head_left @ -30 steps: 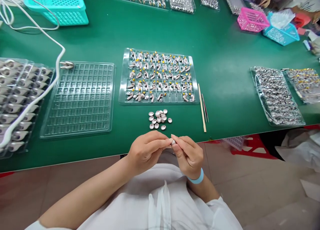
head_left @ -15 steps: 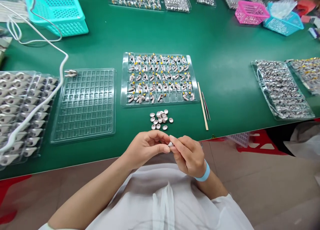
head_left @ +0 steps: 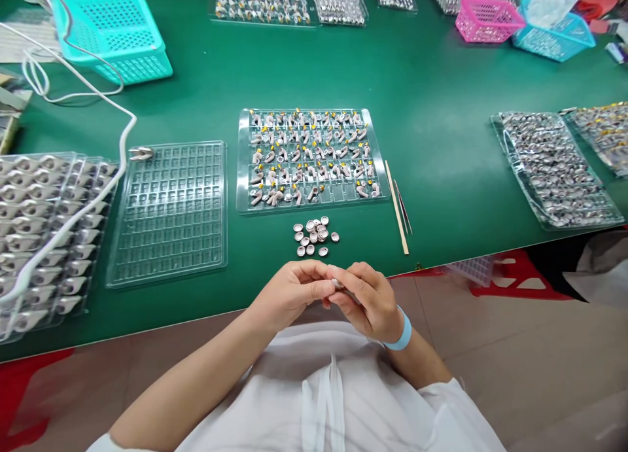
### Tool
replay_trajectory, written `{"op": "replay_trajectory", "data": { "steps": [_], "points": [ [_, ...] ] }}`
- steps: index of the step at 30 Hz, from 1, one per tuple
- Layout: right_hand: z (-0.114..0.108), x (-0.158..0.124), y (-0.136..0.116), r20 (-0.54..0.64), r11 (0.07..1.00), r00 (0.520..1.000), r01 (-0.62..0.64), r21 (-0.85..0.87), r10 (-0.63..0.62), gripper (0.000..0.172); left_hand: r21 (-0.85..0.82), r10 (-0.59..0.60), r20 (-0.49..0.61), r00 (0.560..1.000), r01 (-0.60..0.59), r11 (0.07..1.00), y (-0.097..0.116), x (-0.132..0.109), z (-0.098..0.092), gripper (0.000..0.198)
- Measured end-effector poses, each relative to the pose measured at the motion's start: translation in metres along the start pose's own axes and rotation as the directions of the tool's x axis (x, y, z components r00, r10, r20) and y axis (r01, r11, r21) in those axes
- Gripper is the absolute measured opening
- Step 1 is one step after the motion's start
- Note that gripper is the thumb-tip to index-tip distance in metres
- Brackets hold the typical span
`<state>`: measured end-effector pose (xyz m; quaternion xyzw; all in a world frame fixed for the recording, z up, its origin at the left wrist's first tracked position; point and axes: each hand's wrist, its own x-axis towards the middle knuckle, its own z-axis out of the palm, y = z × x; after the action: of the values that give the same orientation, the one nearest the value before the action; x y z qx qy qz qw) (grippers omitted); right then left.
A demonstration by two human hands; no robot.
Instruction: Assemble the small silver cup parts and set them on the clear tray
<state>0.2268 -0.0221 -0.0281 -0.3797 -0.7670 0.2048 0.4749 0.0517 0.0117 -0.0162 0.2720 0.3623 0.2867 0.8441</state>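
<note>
Close to my body, at the table's front edge, my left hand (head_left: 297, 294) and my right hand (head_left: 367, 301) meet fingertip to fingertip. Between them they pinch a small silvery-grey metal part (head_left: 337, 283), mostly covered by the fingers. Just beyond lies a loose pile of small round metal caps (head_left: 314, 235). Behind the caps, a clear plastic tray (head_left: 243, 197) holds rows of curved grey parts with yellow bits; a few cells in its front row hold nothing. To the right of that tray lie a wooden stick (head_left: 396, 207) and metal tweezers (head_left: 404, 210).
An unfilled clear tray (head_left: 167, 210) lies left, with a metal piece (head_left: 140, 153) at its corner. Trays of metal parts (head_left: 29, 223) stand far left under a white cable (head_left: 122, 138). Turquoise (head_left: 142, 63), pink (head_left: 490, 20) and blue baskets (head_left: 554, 43) stand behind. Another filled tray (head_left: 554, 171) is right.
The fingers of both hands have shifted slightly around the small part, which now shows at a different angle. The camera view has tilted a little. Table items keep their places.
</note>
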Motion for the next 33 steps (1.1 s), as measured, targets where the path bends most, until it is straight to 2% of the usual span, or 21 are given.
{"op": "replay_trajectory", "data": {
  "steps": [5, 9, 16, 21, 27, 33],
  "points": [
    [0.002, -0.003, -0.002, -0.02, 0.985, 0.992, -0.12, 0.123, 0.123, 0.038, -0.05, -0.042, 0.018, 0.999, 0.043, 0.998, 0.0, 0.0, 0.003, 0.029],
    [0.002, -0.006, -0.002, -0.025, 0.983, 0.992, -0.117, 0.143, 0.122, 0.039, -0.059, -0.072, 0.055, 0.996, 0.075, 0.995, 0.0, -0.001, -0.001, 0.027],
    [0.001, -0.006, -0.001, 0.011, 0.989, 0.993, -0.122, 0.081, 0.121, 0.04, -0.021, -0.076, 0.021, 0.997, 0.076, 0.997, 0.001, -0.003, -0.003, 0.025],
    [0.002, -0.007, 0.0, 0.014, 0.999, 0.999, -0.049, 0.002, 0.049, 0.045, -0.068, -0.096, 0.008, 0.995, 0.097, 0.993, -0.001, -0.003, -0.003, 0.021],
    [0.001, -0.008, 0.003, 0.007, 0.998, 0.999, 0.053, -0.041, -0.053, 0.047, -0.119, -0.144, 0.057, 0.988, 0.15, 0.982, 0.0, -0.004, 0.001, 0.022],
    [0.001, -0.011, 0.004, 0.02, 0.999, 0.999, 0.044, -0.019, -0.044, 0.048, -0.133, -0.141, 0.023, 0.99, 0.143, 0.981, -0.002, -0.004, 0.002, 0.023]
  ]
}}
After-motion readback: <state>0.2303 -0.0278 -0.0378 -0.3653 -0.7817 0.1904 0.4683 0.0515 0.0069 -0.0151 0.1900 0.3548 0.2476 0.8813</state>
